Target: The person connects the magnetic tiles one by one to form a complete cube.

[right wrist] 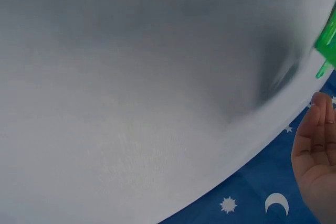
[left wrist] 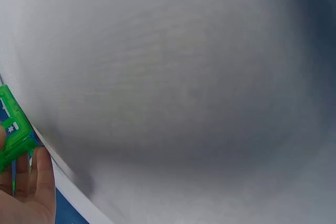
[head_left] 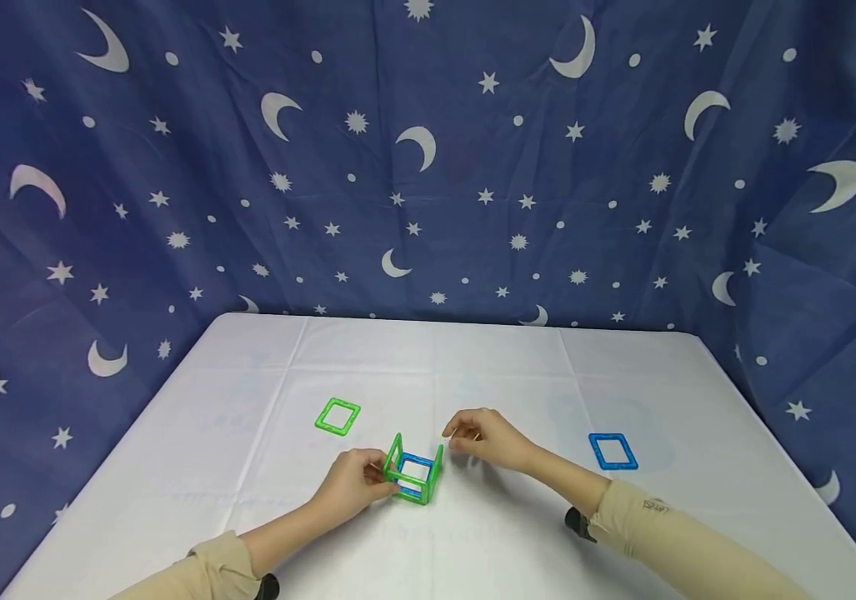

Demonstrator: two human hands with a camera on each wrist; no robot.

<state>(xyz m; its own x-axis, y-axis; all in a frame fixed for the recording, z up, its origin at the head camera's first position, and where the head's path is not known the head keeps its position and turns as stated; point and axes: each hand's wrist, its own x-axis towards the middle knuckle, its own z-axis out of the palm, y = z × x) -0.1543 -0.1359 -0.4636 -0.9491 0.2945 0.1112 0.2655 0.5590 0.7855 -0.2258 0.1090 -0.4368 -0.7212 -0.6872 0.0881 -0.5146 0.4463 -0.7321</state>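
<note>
The left hand (head_left: pixel 352 483) pinches the frame structure's (head_left: pixel 414 477) left wall; the right hand (head_left: pixel 483 439), holding nothing visible, hovers just right of it.

This looks like a staged recording corner rather than a lived-in room. A dark blue fabric backdrop printed with white moons and stars (head_left: pixel 428 167) hangs in loose folds behind and to both sides of the table, shutting out any walls or furniture. The table itself is covered with a plain white creased tablecloth (head_left: pixel 473 350). On it lie only a few toy pieces: square open plastic frames in green (head_left: pixel 338 417) and blue (head_left: pixel 612 451).
</note>
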